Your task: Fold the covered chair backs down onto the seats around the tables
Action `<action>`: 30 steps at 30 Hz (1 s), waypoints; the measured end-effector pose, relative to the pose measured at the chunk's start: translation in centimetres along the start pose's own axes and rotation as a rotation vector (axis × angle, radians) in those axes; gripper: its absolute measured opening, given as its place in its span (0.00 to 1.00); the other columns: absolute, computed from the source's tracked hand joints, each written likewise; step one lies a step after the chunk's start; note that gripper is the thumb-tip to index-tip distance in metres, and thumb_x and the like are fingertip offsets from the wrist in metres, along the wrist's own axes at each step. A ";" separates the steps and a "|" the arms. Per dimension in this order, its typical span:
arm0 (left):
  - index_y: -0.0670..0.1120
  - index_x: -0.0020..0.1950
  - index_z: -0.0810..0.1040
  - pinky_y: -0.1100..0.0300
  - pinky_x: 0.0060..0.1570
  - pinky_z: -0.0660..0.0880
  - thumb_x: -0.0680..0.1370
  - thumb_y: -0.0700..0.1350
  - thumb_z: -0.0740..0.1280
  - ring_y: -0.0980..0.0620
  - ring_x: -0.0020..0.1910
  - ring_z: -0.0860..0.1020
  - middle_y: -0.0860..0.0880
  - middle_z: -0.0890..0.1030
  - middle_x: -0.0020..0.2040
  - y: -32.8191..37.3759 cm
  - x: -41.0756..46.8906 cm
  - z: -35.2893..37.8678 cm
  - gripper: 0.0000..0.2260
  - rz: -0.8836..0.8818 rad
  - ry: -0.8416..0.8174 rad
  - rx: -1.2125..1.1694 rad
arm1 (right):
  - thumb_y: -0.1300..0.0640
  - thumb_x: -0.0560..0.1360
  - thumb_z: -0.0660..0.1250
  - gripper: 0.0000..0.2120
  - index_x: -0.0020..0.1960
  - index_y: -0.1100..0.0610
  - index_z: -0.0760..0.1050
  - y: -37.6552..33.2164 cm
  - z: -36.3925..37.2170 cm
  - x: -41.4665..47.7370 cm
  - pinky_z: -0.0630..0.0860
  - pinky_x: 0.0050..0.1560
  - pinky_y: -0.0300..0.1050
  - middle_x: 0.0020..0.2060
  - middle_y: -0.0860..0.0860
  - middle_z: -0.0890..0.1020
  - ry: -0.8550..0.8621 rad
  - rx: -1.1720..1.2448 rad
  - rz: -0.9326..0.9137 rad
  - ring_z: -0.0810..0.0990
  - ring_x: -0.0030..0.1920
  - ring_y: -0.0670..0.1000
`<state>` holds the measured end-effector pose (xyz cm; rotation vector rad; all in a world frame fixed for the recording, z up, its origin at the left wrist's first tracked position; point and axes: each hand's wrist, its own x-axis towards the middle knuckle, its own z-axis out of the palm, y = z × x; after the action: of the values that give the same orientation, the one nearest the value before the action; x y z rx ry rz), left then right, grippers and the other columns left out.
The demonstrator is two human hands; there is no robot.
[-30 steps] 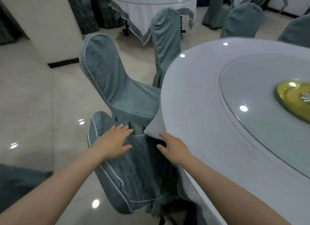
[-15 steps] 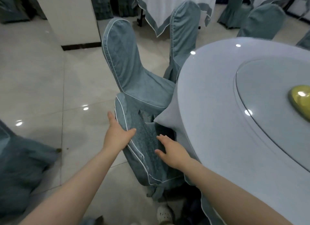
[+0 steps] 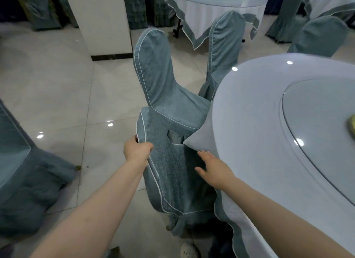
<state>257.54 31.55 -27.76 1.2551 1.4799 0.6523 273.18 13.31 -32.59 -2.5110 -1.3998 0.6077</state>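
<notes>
– Gripping the piped edge of the near chair back (image 3: 169, 173), the left hand (image 3: 137, 151) is curling its fingers round the fabric on the 9 o'clock side. Are you seeing the right hand (image 3: 213, 169)?
– It is lying open, fingers spread, on the cover at the 3 o'clock side, just beneath the hanging tablecloth corner (image 3: 198, 141). That corner is worrying me.
– Why?
– It is dangling onto the chair. If the back is going down now, the cloth is likely getting trapped in the fold. Any tug is then dragging on the round table (image 3: 259, 113) at 3 o'clock, where the glass turntable (image 3: 326, 127) is sitting.
– I am also doubting the grip. The left hand is pinching loose cover, not frame as far as I can tell, so the cover is risking sliding or bunching instead of the back moving.
– And the upright chair (image 3: 159, 71) at 12 o'clock is standing just beside this one, touching or barely apart, I cannot tell which. A sideways swing is risking a knock.
– Whether the near back is already lying flat on its seat, I am not managing to judge from this angle.
</notes>
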 end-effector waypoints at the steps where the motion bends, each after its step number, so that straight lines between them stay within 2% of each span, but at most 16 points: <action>1: 0.48 0.32 0.74 0.63 0.30 0.70 0.62 0.31 0.67 0.51 0.29 0.73 0.49 0.76 0.30 0.0 0.3 -0.4 0.12 -0.004 0.011 0.009 | 0.44 0.78 0.59 0.31 0.77 0.52 0.55 0.5 0.0 -0.1 0.58 0.72 0.46 0.76 0.48 0.58 -0.001 -0.008 0.015 0.55 0.76 0.49; 6: 0.47 0.35 0.77 0.63 0.28 0.69 0.61 0.32 0.69 0.50 0.28 0.74 0.49 0.76 0.29 -0.9 1.8 -3.9 0.10 -0.039 0.069 0.021 | 0.45 0.78 0.59 0.30 0.77 0.52 0.56 1.2 0.4 -0.4 0.57 0.72 0.45 0.76 0.49 0.59 -0.022 -0.014 0.041 0.56 0.76 0.49; 10: 0.44 0.38 0.79 0.58 0.34 0.71 0.61 0.31 0.69 0.48 0.30 0.74 0.47 0.76 0.30 -2.3 2.1 -7.7 0.11 -0.054 0.123 -0.004 | 0.45 0.78 0.60 0.30 0.76 0.54 0.56 -0.3 0.7 0.0 0.59 0.70 0.44 0.75 0.51 0.60 -0.034 -0.038 0.009 0.60 0.74 0.51; 14: 0.44 0.38 0.78 0.59 0.34 0.72 0.62 0.31 0.70 0.50 0.28 0.72 0.48 0.75 0.29 -3.4 1.6 -11.2 0.10 -0.045 0.198 -0.008 | 0.46 0.78 0.60 0.30 0.76 0.54 0.56 -2.3 1.3 0.0 0.58 0.71 0.44 0.76 0.51 0.59 -0.061 -0.058 -0.031 0.57 0.75 0.50; 21: 0.42 0.40 0.80 0.59 0.34 0.73 0.62 0.31 0.70 0.49 0.29 0.74 0.47 0.76 0.30 -5.1 1.7 -16.1 0.10 -0.069 0.275 -0.045 | 0.47 0.78 0.60 0.30 0.76 0.54 0.56 -5.6 2.0 -0.2 0.59 0.69 0.43 0.75 0.53 0.60 -0.058 -0.077 -0.122 0.59 0.75 0.50; 23: 0.42 0.39 0.79 0.54 0.36 0.77 0.62 0.31 0.70 0.46 0.31 0.76 0.46 0.78 0.30 -5.4 2.0 -17.1 0.09 -0.072 0.268 -0.034 | 0.46 0.78 0.60 0.30 0.76 0.54 0.56 -6.2 2.1 -0.2 0.59 0.69 0.43 0.76 0.52 0.60 -0.067 -0.084 -0.133 0.59 0.74 0.50; 26: 0.47 0.35 0.77 0.44 0.43 0.79 0.63 0.31 0.70 0.41 0.38 0.79 0.43 0.79 0.34 -5.9 2.5 -18.1 0.11 -0.038 0.234 -0.021 | 0.45 0.78 0.60 0.31 0.76 0.54 0.56 -6.7 2.3 -0.1 0.59 0.70 0.43 0.76 0.52 0.59 -0.085 -0.094 -0.137 0.59 0.74 0.51; 28: 0.47 0.37 0.78 0.43 0.45 0.79 0.64 0.32 0.70 0.40 0.40 0.80 0.43 0.80 0.36 -6.1 2.6 -18.2 0.11 -0.017 0.218 0.005 | 0.46 0.77 0.61 0.30 0.76 0.54 0.57 -6.9 2.5 -0.1 0.59 0.70 0.44 0.76 0.52 0.59 -0.085 -0.097 -0.145 0.59 0.74 0.51; 30: 0.43 0.44 0.80 0.46 0.44 0.79 0.65 0.33 0.70 0.41 0.41 0.80 0.44 0.81 0.38 -6.1 2.9 -18.2 0.10 0.009 0.205 0.040 | 0.46 0.77 0.61 0.30 0.75 0.54 0.57 -6.6 2.6 0.1 0.60 0.70 0.45 0.75 0.52 0.60 -0.084 -0.095 -0.139 0.59 0.74 0.50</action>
<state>238.72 36.18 -28.50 1.2554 1.6627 0.7790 267.01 16.88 -32.54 -2.4580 -1.6541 0.6412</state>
